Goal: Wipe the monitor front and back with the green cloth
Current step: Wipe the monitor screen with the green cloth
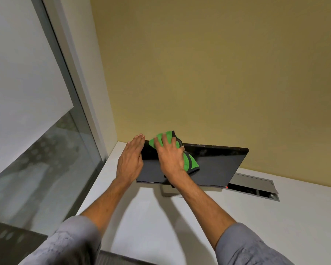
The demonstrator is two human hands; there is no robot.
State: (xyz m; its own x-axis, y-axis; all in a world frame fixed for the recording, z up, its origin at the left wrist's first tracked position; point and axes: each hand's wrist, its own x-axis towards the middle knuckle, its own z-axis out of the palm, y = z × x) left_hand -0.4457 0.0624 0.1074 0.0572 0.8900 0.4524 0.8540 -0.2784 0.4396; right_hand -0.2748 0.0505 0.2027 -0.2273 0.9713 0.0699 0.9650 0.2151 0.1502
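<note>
A black monitor (214,167) stands on a white desk, its dark screen facing me and seen from above. My left hand (131,159) lies flat against the monitor's left edge, fingers together, holding that side. My right hand (170,157) presses a green cloth (192,162) with dark trim onto the upper left part of the screen. The cloth bunches up over the top edge of the monitor and also shows below my palm. The monitor's silver stand base (169,194) peeks out under my right wrist.
The white desk (237,217) runs along a yellow wall (218,73). A metal cable hatch (256,186) is set into the desk behind the monitor's right end. A glass partition with a frosted band (27,111) stands on the left.
</note>
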